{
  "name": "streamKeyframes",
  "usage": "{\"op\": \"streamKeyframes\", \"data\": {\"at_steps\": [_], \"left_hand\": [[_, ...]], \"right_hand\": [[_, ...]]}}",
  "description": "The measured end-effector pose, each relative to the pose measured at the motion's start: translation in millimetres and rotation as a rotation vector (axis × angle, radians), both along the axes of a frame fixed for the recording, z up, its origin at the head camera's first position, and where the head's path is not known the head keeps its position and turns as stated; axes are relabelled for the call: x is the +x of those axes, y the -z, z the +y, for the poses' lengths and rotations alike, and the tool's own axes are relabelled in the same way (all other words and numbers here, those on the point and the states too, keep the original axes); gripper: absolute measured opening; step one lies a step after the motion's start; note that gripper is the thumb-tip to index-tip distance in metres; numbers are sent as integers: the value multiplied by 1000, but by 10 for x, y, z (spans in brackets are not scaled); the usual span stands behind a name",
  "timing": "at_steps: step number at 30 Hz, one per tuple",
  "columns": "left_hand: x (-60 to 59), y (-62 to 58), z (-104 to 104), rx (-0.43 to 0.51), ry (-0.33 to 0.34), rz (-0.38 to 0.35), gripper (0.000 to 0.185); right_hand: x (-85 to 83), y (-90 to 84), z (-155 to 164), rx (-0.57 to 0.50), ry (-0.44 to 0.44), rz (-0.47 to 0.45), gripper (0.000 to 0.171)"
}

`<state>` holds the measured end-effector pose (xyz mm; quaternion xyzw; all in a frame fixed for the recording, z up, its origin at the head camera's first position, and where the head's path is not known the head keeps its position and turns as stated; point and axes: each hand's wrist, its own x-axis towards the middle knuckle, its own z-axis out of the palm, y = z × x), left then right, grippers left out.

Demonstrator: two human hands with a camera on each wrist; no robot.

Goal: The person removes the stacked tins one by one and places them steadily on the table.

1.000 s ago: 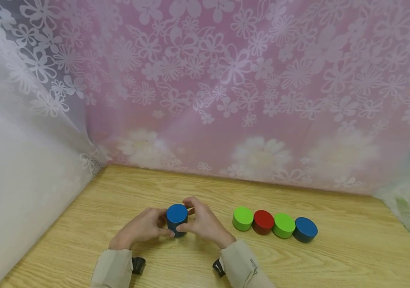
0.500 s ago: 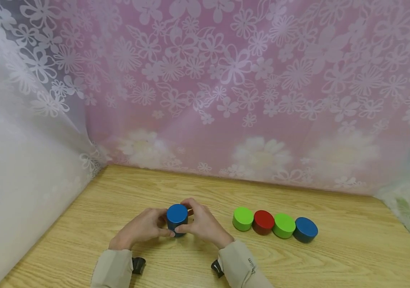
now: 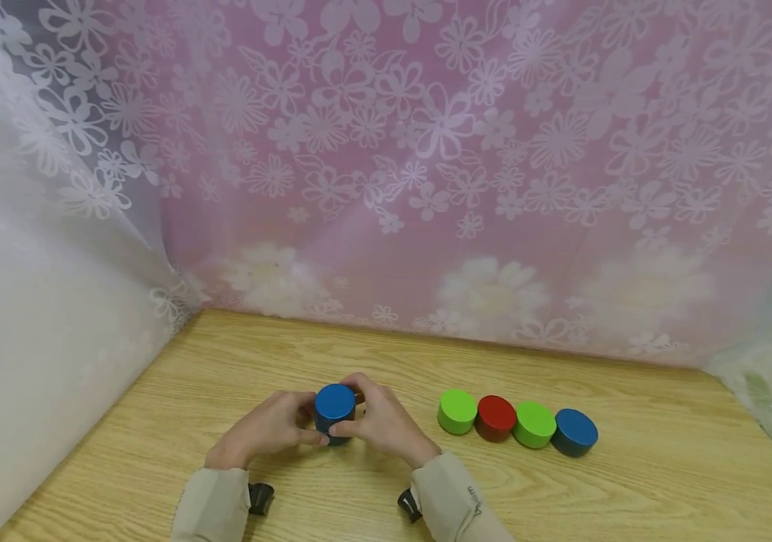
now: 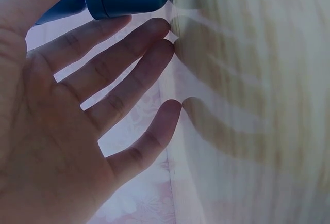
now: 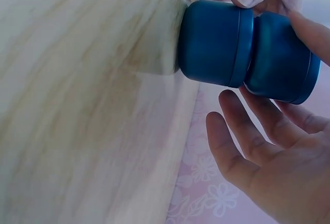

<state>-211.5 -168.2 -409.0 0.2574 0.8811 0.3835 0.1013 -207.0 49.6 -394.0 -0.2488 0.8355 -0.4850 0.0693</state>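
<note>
You hold the two stacked blue cylinders [image 3: 335, 410] upright on the wooden table [image 3: 630, 482] left of the coloured row [image 3: 516, 423] — your left hand [image 3: 271, 425] and right hand [image 3: 379, 423] pinch them, other fingers relaxed — seemingly to square the top one.
</note>
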Motion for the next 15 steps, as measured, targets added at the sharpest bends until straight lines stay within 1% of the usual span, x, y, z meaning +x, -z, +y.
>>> {"op": "streamKeyframes", "data": {"at_steps": [4,9,15], "left_hand": [[2,-1,10,-9,-16,-9,38],[10,-9,21,-15,-39,-24,43],[24,-22,26,-19,-45,-33,47]], "right_hand": [[3,-26,45,3,12,-16,50],[-1,-47,109,2,28,-28,49],[-7,-59,185,14,43,-5,51]]}}
